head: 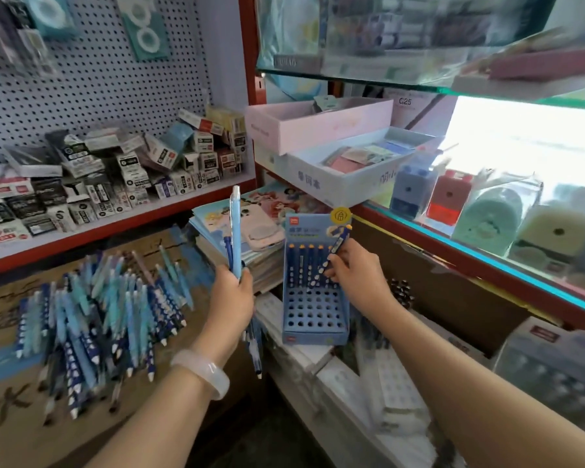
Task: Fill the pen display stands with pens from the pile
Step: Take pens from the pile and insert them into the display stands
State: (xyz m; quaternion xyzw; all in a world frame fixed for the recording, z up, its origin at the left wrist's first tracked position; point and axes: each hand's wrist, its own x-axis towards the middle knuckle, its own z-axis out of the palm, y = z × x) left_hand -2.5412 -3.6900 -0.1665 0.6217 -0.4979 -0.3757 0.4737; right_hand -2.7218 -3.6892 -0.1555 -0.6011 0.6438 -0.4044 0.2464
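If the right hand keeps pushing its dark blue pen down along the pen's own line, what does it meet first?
Most likely the blue perforated pen display stand: the right hand tilts the dark blue dotted pen tip-down toward the holes just before the filled back row, though depth is unclear.

the pile of pens [95,319] is coloured in light blue, teal and navy, the navy ones dotted white with white tips. a pale blue pen [235,231] and a navy one are seen in the left hand [232,298]. a navy, white-spotted pen [333,255] is seen in the right hand [355,275]. the display stand [314,319] is blue, with a yellow round badge on top. the shelf frame [250,62] is painted red; the pegboard [98,79] is grey-white with dark holes.
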